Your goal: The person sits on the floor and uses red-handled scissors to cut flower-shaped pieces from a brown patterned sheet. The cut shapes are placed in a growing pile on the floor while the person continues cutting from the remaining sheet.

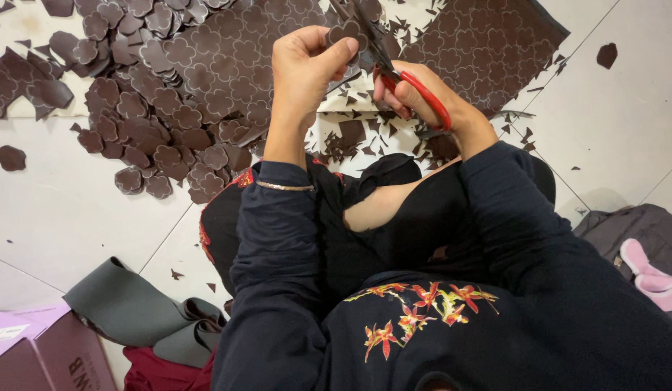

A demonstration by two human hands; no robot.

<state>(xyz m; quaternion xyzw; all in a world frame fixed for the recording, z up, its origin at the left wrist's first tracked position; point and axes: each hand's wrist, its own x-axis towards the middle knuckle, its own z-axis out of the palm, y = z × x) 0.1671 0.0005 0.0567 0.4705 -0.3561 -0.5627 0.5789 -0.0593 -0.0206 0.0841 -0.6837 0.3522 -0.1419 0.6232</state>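
Flower-shaped brown cutout (345, 32) is being pinched in the left hand (305, 69) while the right hand (416, 94), gripping red-handled scissors (405, 76), is trimming it; many finished cutouts (144, 130) are lying heaped on the floor (61, 217), printed sheets (488, 43) remaining uncut.

I get even, soft indoor light, bright on the white floor tiles (75, 217) with mild glare. Shadows faint under the hands. Dark sleeves lose detail. Wide-angle bend at edges; focus sharp, slight blur bottom.

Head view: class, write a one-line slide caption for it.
Left hand pinches a brown flower-shaped piece while right hand cuts with red-handled scissors above a cutout pile.
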